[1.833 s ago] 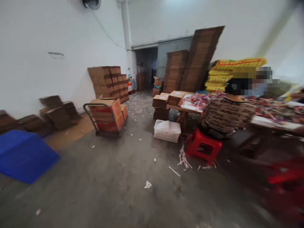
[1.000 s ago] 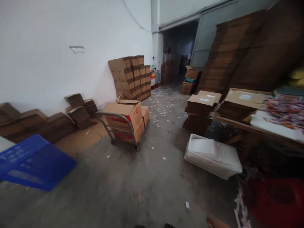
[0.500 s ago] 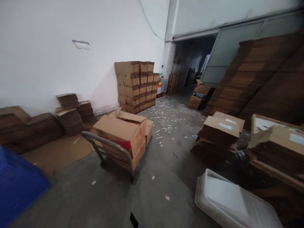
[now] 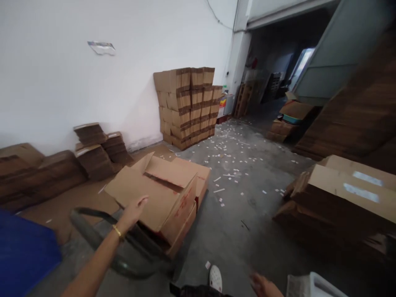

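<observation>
warehouse floor: left hand [image 4: 133, 210] open over cart handle [image 4: 93, 231], near cardboard box [image 4: 161, 194].

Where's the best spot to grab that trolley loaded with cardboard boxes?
Probably the top bar of its metal handle, gripped overhand from the near side. The handle loops upright at the end nearest you, and the stacked boxes fill the deck behind it. Your open left hand reaches over it.

- Worn on the head, facing forward and down over the concrete floor [image 4: 247, 198] toward the white wall [image 4: 62, 86].
- Close above the open carton [image 4: 154, 198], left hand [image 4: 133, 209] at arm's reach.
</observation>
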